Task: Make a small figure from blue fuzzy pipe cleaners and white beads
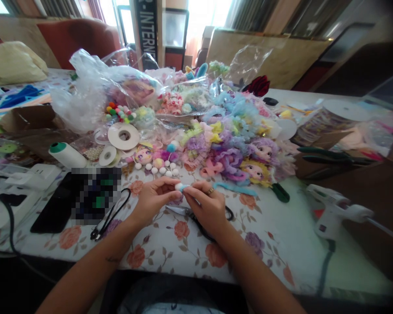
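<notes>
Over the middle of the flowered tablecloth, my left hand (153, 196) pinches a small white ball (178, 186), which looks like a pom-pom. My right hand (208, 203), with a ring on one finger, is closed on a light blue strip (184, 187) at the ball's side. The fingertips of both hands nearly meet there, and the strip's exact shape is too small to make out. Scissors (178, 210) lie under my right hand, partly hidden by it. A fuzzy light blue strip (237, 189) rests on the cloth just right of that hand.
Behind my hands spread white pom-poms (159, 165), doll heads (256, 170), frilly fabric and plastic bags (85, 87). Ribbon spools (123, 136), a thread cone (67, 155), a phone (54, 205) and a power strip (6, 209) lie left. A glue gun (334, 209) stands right.
</notes>
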Tool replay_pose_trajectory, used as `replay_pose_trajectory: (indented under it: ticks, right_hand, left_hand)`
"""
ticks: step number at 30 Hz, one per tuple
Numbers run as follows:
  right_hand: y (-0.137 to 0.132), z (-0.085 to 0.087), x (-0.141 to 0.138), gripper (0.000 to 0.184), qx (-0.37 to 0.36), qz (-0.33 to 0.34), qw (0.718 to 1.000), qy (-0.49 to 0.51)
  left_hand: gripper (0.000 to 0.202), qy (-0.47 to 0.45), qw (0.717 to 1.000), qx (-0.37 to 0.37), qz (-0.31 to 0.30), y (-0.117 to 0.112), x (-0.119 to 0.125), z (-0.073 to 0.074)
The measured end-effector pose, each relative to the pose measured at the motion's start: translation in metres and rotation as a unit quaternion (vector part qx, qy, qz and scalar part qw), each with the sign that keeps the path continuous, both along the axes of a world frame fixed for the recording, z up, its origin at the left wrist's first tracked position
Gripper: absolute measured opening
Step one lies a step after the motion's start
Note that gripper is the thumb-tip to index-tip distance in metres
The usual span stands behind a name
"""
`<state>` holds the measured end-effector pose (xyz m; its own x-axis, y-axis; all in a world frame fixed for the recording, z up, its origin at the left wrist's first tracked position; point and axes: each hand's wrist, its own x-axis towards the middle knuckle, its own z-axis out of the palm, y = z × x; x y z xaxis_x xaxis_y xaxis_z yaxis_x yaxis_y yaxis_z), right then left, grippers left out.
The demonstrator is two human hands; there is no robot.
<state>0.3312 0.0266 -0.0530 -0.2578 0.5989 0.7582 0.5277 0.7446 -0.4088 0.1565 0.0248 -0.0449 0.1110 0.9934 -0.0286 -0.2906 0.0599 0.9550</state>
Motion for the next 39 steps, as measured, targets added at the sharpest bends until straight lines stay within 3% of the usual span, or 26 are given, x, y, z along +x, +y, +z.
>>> replay_pose_trajectory:
  ticks: [7, 14, 18, 27, 32, 35, 39]
  right_hand:
    - [-0.005, 0.001, -0.003, 0.012, 0.112, -0.041, 0.992, -0.048]
    - [-0.008, 0.002, -0.003, 0.02, 0.116, -0.043, 0.99, -0.061]
    - [-0.009, 0.001, -0.003, 0.025, 0.1, -0.048, 0.993, -0.037]
    - [-0.009, 0.008, -0.002, 0.016, 0.057, -0.046, 0.997, -0.009]
    - [-0.009, 0.01, -0.003, 0.025, -0.034, -0.046, 0.998, -0.016]
    - [-0.01, 0.012, -0.003, 0.031, -0.083, -0.013, 0.996, 0.003]
    - [-0.011, 0.012, -0.003, 0.03, -0.068, 0.021, 0.995, 0.065]
  left_hand:
    - [0.029, -0.042, 0.998, -0.037, -0.012, 0.002, 0.0, -0.006]
    - [0.026, -0.084, 0.994, -0.069, -0.021, 0.003, 0.001, 0.001]
    - [0.026, -0.089, 0.994, -0.068, -0.007, 0.003, 0.002, 0.005]
    - [0.025, -0.096, 0.995, -0.036, 0.009, 0.003, -0.001, 0.001]
    - [0.026, -0.089, 0.996, -0.026, 0.007, 0.003, -0.001, 0.001]
    - [0.024, -0.081, 0.997, -0.017, 0.001, 0.003, -0.002, -0.001]
    - [0.024, -0.057, 0.998, -0.002, -0.003, 0.003, -0.004, -0.004]
